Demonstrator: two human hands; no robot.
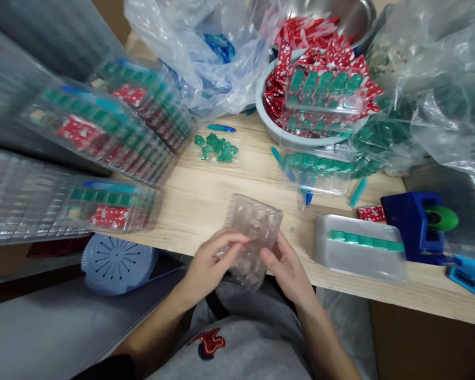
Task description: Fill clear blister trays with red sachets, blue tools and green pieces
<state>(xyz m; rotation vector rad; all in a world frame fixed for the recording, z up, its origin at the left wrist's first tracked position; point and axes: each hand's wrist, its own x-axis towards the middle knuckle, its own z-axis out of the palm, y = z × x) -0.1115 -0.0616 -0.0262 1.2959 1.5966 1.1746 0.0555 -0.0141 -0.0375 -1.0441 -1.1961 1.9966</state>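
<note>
A stack of clear plastic trays point(257, 221) is held between my two hands, above the front edge of the wooden table. My left hand point(214, 261) grips its left side, thumb and fingers pinched together near the lower part. On the right side, my right hand point(287, 266) has its thumb on top and its fingers behind. The trays are tilted and somewhat blurred, and how many there are I cannot tell. Beyond them on the table lie loose green pieces point(219, 149) in a clear tray and a blue-green pen-like piece point(220, 128).
Filled clear trays point(103, 208) with red packets stand stacked at left. Behind are a bowl of red packets point(275, 89) and plastic bags point(206, 58). To the right are a grey lid-like tray point(360, 264) with a green strip and a blue tape dispenser point(409, 227).
</note>
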